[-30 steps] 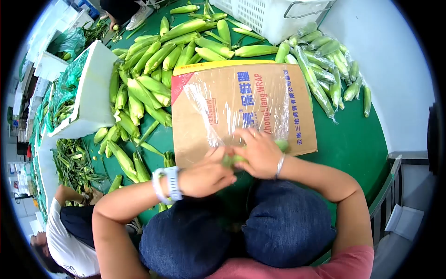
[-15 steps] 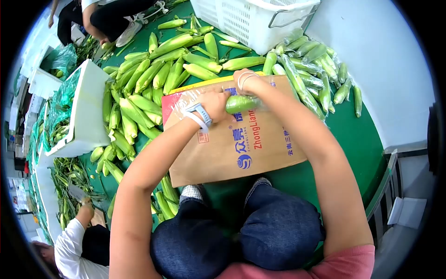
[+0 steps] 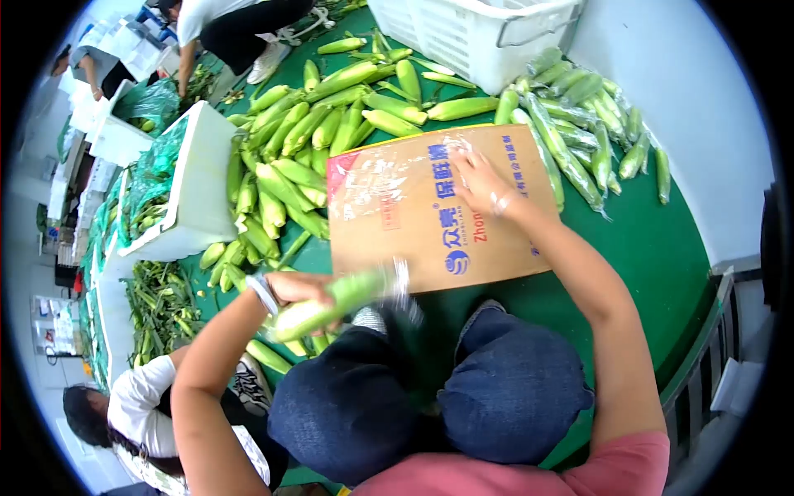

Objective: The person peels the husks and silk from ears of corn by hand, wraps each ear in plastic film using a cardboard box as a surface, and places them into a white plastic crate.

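Head view. Ear of corn [image 3: 335, 304], blurred: grasped in left hand [image 3: 299, 289], butt below the fingers, far end jutting right with clear film [image 3: 403, 285], near cardboard box [image 3: 376, 258]. Right hand [image 3: 481, 183]: unclenched, laid on cardboard box.

Jeans [image 3: 513, 384]: dk. blue. Top [image 3: 620, 467]: pink, short-slv., sits below jeans in view. L-wrist band [image 3: 263, 294]: pale, up-left of jeans. R-wrist band [image 3: 501, 202]: pale, above jeans.
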